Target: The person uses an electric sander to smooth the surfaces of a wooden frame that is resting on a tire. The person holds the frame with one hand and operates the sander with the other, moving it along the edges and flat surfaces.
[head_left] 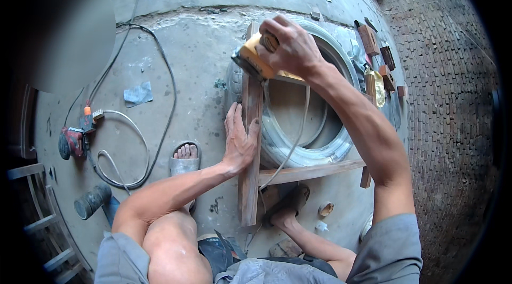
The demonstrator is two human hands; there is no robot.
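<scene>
My right hand (290,46) is wrapped around a yellow and black power sander (255,59). The sander's base meets the upper part of a long wooden bar, one side of a wooden frame (249,177). Lower on the same bar, my left hand (240,137) lies against it, fingers stretched along the outer side and thumb across the top. Beneath the frame is a tyre (282,150), which looks wrapped in clear film. A pale cord (304,124) hangs from the sander across the frame's opening. My right hand hides part of the sander and the frame's far end.
A red and black sander (72,142) lies on the floor at left, beside looped cables (169,70) and a blue sheet (138,94). A dark cylindrical object (92,202) is near my left knee. Bricks (368,40) line the right, before a brick surface (442,97). My feet flank the bar.
</scene>
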